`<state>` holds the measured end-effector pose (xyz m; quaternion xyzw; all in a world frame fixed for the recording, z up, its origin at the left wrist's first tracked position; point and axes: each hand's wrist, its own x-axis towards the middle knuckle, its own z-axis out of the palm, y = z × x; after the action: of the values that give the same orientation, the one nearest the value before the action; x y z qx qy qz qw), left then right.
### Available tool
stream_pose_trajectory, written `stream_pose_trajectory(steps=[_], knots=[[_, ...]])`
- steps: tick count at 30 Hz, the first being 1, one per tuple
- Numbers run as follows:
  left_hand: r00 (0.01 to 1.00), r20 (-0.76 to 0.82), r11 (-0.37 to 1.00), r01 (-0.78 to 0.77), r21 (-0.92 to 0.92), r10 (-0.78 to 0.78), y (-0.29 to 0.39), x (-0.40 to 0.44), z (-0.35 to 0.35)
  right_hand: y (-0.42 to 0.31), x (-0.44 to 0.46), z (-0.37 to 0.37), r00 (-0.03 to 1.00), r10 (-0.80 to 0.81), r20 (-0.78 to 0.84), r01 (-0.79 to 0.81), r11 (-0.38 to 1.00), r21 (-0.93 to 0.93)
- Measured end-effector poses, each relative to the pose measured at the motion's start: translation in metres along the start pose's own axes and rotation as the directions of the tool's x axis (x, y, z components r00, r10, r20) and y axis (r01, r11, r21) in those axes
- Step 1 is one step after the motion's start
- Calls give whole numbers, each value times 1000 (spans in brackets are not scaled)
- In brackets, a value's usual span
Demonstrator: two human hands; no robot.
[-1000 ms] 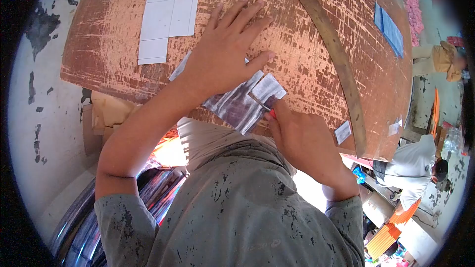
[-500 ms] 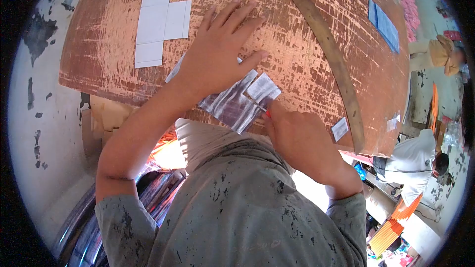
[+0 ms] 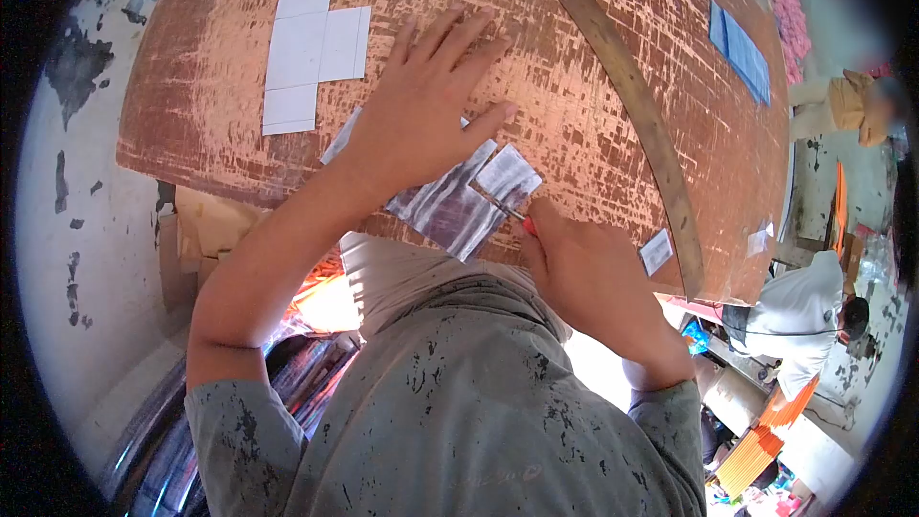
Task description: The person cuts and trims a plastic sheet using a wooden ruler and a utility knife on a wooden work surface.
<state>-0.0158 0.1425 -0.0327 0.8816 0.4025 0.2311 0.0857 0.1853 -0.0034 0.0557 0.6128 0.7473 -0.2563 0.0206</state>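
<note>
My left hand (image 3: 431, 115) is open, lying palm down with fingers spread over a grey-and-white streaked sheet (image 3: 445, 211) on the worn tabletop. The sheet's far left corner shows past my wrist; its middle is hidden under the hand. My right hand (image 3: 598, 263) is closed around a small red-handled knife (image 3: 515, 215). Its thin metal blade touches the sheet along the edge of a notch. A small pale rectangular piece (image 3: 509, 172) lies at that notch, a narrow gap showing between it and the sheet.
A white T-shaped paper template (image 3: 302, 57) lies at the far left of the brown scratched table (image 3: 211, 115). A long wooden ruler (image 3: 646, 124) crosses the right side. Beyond it are blue folded material (image 3: 740, 51) and a small white scrap (image 3: 657, 252). A person in white (image 3: 795, 316) is at right.
My right hand has shifted slightly right, drawing the knife back a little, so more of its metal shows. My left hand stays spread on the sheet.
</note>
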Motion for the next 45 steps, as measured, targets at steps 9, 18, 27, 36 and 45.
stream_pose_trajectory(steps=[9,18,27,36,45], knots=[[1000,-19,1000,6,-24,-7,0,0,-2,-2,12,5,993,-114,13,114,990,-77],[1000,-22,1000,-8,-13,8,-1,0,0,-8,12,4,997,-17,76,20,999,-37],[1000,6,1000,0,-25,0,-3,0,-2,2,-8,-9,986,-18,165,33,995,-90],[1000,5,1000,-1,-5,1,0,0,-1,4,-13,-13,995,1,101,2,1000,-27],[1000,0,1000,-2,-12,2,-1,0,-2,-3,10,4,993,-114,-14,113,992,-53]])
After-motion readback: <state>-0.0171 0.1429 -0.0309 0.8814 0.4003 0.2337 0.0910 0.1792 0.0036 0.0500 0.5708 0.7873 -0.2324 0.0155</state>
